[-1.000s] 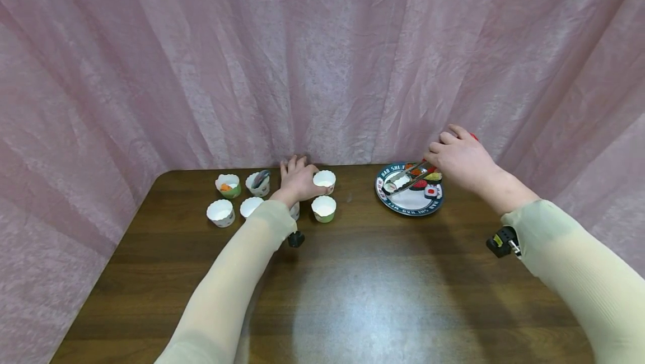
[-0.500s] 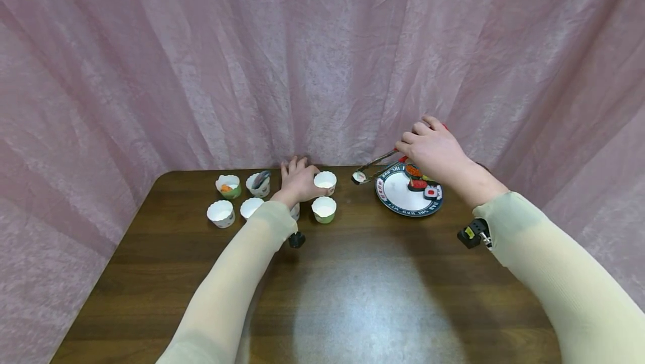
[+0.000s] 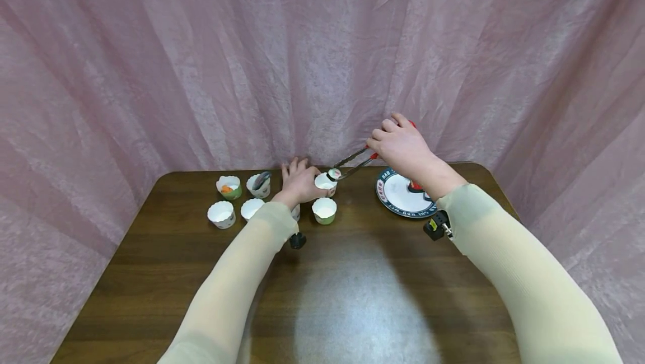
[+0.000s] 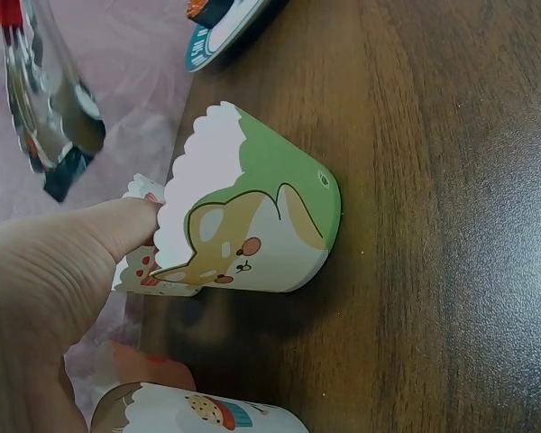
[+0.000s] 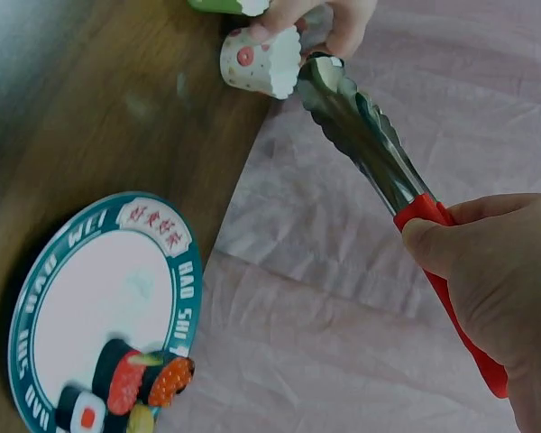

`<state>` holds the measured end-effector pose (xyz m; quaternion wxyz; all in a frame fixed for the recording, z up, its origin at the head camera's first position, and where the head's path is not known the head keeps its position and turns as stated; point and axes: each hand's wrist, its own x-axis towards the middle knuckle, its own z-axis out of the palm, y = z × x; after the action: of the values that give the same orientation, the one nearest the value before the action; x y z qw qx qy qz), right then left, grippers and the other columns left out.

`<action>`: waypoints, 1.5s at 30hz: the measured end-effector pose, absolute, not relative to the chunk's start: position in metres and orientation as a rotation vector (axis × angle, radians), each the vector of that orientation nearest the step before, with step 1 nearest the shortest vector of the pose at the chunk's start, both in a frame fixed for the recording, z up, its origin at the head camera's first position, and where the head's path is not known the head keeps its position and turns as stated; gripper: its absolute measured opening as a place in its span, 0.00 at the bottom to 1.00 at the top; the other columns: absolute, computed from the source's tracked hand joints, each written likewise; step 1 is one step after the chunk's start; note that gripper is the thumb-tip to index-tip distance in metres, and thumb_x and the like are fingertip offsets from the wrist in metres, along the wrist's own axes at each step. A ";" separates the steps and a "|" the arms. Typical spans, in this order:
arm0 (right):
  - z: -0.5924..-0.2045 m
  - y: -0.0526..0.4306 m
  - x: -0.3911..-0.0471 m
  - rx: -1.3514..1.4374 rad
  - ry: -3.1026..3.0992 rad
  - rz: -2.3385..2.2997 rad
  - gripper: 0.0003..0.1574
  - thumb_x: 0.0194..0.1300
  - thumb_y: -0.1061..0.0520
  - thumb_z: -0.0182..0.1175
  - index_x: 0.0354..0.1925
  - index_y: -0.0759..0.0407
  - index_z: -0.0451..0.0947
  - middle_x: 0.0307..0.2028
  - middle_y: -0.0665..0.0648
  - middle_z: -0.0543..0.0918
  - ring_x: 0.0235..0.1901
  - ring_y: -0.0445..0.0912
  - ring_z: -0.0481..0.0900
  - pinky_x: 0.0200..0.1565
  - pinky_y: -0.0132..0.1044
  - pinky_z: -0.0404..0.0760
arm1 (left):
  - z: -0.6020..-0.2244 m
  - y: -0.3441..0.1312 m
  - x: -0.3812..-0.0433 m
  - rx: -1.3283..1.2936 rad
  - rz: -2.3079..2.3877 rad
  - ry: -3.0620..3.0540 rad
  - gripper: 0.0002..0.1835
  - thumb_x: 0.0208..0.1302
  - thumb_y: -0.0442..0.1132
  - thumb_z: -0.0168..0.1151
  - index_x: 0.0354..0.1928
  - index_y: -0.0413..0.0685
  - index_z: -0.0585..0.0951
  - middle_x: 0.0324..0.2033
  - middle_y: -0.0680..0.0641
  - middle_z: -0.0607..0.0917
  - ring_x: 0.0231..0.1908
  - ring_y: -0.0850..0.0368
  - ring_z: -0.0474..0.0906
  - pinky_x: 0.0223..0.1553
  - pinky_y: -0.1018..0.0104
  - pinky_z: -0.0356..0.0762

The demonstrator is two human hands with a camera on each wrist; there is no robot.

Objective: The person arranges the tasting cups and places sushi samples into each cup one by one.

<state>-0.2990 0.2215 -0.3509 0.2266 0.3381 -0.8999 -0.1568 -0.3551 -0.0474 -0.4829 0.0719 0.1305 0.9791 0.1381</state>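
My left hand (image 3: 298, 183) reaches among the paper cups, its thumb and index finger round the white back-right cup (image 3: 325, 186). In the right wrist view that cup has a red ring print, and the thumb lies on its side. My right hand (image 3: 403, 147) grips metal tongs (image 5: 361, 135) by their red handles. Between the tong tips a small sushi roll (image 3: 334, 174) is pinched, over the mouth of the held cup. A green cup with a dog print (image 4: 261, 207) stands just in front. Part of the cup rows is hidden behind my left hand.
A round plate (image 5: 108, 289) with a blue-green rim stands on the right with several sushi pieces (image 5: 124, 383). On the left, one cup (image 3: 229, 187) holds something orange, another (image 3: 258, 185) a dark piece. A pink curtain (image 3: 322, 61) hangs behind the wooden table (image 3: 201, 297).
My right hand has carried the roll in the tongs from the plate leftward to above the back-right cup. My left hand has stayed in place.
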 end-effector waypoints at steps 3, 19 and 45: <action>-0.355 0.214 -0.304 0.940 -2.473 -0.450 0.19 0.61 0.61 0.73 0.51 0.53 0.85 0.43 0.53 0.84 0.49 0.56 0.75 0.70 0.58 0.61 | -0.481 -0.047 -0.351 0.396 0.419 2.952 0.37 0.55 0.66 0.73 0.63 0.56 0.80 0.78 0.41 0.56 0.78 0.37 0.35 0.73 0.32 0.29; -0.366 0.191 -0.320 0.972 -2.434 -0.558 0.13 0.62 0.66 0.69 0.42 0.50 0.88 0.36 0.51 0.81 0.48 0.55 0.75 0.69 0.57 0.62 | -0.474 -0.047 -0.344 0.431 0.487 2.968 0.33 0.55 0.65 0.73 0.58 0.55 0.82 0.77 0.40 0.58 0.78 0.36 0.39 0.73 0.32 0.33; -0.359 0.185 -0.314 0.990 -2.396 -0.595 0.10 0.59 0.64 0.72 0.38 0.50 0.87 0.34 0.52 0.80 0.48 0.55 0.75 0.67 0.56 0.64 | -0.476 -0.047 -0.346 0.420 0.476 2.944 0.36 0.57 0.67 0.71 0.61 0.53 0.80 0.78 0.40 0.56 0.78 0.36 0.36 0.73 0.33 0.31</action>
<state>-0.3136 0.1853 -0.3587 0.2387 0.3616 -0.8747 -0.2172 -0.3458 -0.0466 -0.4761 0.0648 0.1390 0.9755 0.1577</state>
